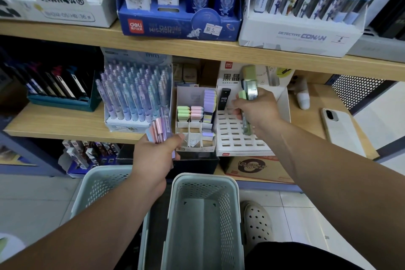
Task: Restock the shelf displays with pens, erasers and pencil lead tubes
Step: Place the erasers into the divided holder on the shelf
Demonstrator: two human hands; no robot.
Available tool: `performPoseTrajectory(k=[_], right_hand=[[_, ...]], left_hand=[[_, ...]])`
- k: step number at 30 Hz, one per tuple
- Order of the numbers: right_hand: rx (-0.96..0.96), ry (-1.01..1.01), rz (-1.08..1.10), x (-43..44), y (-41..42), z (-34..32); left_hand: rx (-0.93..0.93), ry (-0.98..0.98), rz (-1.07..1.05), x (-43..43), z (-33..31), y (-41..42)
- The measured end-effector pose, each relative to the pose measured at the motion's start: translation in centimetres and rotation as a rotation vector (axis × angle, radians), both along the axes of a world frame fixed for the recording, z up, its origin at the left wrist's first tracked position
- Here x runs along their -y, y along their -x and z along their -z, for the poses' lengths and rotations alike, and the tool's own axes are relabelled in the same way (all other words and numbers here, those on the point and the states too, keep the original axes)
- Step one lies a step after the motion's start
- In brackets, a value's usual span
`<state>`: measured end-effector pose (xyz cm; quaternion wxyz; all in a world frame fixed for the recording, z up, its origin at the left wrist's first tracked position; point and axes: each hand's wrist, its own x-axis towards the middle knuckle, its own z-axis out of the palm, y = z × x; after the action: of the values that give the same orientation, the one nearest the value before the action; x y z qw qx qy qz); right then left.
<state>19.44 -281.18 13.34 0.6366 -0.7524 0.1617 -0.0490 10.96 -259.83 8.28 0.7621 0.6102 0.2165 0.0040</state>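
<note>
Right hand (256, 109) clamped on clear green-capped lead tubes (249, 83) over white slotted display tray (238, 140). Left hand (153, 160) grips pastel pen bundle (161, 130) beside divided eraser box (192, 147). Advice: seat one tube per slot, upright, keep the rest pinched.

The upper shelf (197, 49) hangs low over the lead tray (236, 144), whose front slots are open; one black tube (224, 98) stands at its back. A phone (341, 131) lies well to its right.

The shelf (65, 123) looked like matt pale wood; the basket (203, 215) was perforated plastic (smooth, dull-finished).
</note>
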Motion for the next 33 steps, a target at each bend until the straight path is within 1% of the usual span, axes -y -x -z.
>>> performPoseTrajectory(k=[3, 6, 8, 11, 15, 18, 21, 24, 28, 30, 33], right_hand=[[0.058, -0.038, -0.076, 0.6, 1.0, -1.0], [0.013, -0.107, -0.218, 0.9, 2.9, -1.6], [-0.029, -0.182, -0.275, 0.8, 4.2, -2.2], [-0.052, -0.321, -0.316, -0.3, 5.8, -3.5], [-0.066, -0.45, -0.321, -3.0, 7.5, -4.6], [-0.028, -0.44, -0.328, -4.7, 8.3, -5.1], [0.013, -0.451, -0.283, -5.8, 8.7, -5.4], [0.001, -0.453, -0.268, -6.4, 8.8, -5.4], [-0.045, -0.444, -0.321, -6.6, 8.7, -5.1], [-0.067, -0.464, -0.357, -6.8, 8.8, -4.9], [-0.102, -0.469, -0.401, -7.5, 8.9, -4.5]], left_hand=[[0.029, -0.023, -0.016, -0.2, -0.5, -0.1], [0.097, -0.038, -0.031, -0.2, -1.5, -0.2], [0.149, -0.043, -0.022, 0.0, -2.6, 0.0], [0.199, -0.028, 0.01, 0.4, -4.5, 0.6], [0.244, -0.02, 0.132, 1.4, -6.7, 2.0], [0.195, 0.072, 0.241, 2.0, -7.4, 2.9], [0.063, 0.203, 0.295, 2.0, -7.0, 3.5], [-0.069, 0.343, 0.322, 1.5, -6.6, 3.9], [-0.139, 0.512, 0.405, 0.7, -6.4, 4.4], [-0.175, 0.556, 0.445, 0.5, -6.3, 4.8], [-0.227, 0.565, 0.488, 0.0, -6.2, 5.1]])
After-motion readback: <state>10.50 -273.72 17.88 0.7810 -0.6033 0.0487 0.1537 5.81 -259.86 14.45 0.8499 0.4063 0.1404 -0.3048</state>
